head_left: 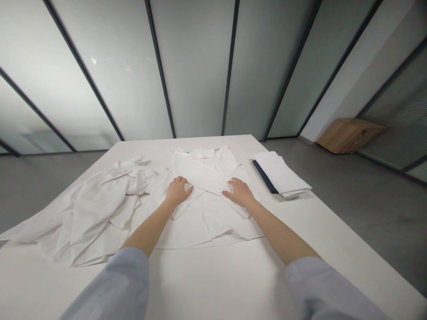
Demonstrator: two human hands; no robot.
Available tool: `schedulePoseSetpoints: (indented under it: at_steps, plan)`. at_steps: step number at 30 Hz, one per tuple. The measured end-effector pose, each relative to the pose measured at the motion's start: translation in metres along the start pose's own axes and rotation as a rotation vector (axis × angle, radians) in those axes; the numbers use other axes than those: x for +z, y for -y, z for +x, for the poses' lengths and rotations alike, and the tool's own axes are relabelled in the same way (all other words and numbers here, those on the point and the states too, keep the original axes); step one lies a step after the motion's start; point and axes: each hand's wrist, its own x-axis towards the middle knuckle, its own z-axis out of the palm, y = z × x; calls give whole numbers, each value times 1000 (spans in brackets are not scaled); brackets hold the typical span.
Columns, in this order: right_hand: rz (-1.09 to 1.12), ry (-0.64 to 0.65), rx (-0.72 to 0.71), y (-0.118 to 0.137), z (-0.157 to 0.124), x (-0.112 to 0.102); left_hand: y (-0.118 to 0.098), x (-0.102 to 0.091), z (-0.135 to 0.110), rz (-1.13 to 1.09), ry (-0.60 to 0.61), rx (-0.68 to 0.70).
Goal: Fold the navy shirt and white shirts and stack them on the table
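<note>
A white shirt [207, 209] lies spread flat on the white table [213, 284], collar at the far end and both sleeves folded in across its middle. My left hand [177, 190] rests palm down on the left folded sleeve, fingers stretched out. My right hand [239, 192] lies flat on the right folded sleeve, fingers apart. Neither hand grips the cloth.
A crumpled heap of white garments [93, 209] lies on the table to the left. A folded white and dark-blue garment stack [280, 174] sits at the right. Frosted glass walls stand behind, and a wooden cabinet [348, 134] is on the floor at the far right.
</note>
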Motion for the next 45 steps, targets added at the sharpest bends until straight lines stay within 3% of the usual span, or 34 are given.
schedulePoseSetpoints:
  at_steps: [2,7,17,26,31,35,39,45]
  plan:
    - [14,-57,28,1,-1,-1,-1,-4,-5,-5,-38,-14]
    - [39,-106,23,2,-4,-1,-4,-10,-20,-45,18,50]
    - [73,-52,-135,-13,-15,1,2,-13,-69,-122,93,169]
    - [23,-29,-127,-21,3,4,15,-3,-33,-198,119,169]
    - [46,-174,-154,-2,-2,3,-14,-11,-34,-250,32,251]
    - [126,-146,-284,9,-12,5,-40,-13,-52,-333,52,393]
    - [161,-118,-267,7,-16,5,-42,-14,-62,-359,61,400]
    - [112,-91,-216,10,-18,1,-50,-14,-68,-220,201,343]
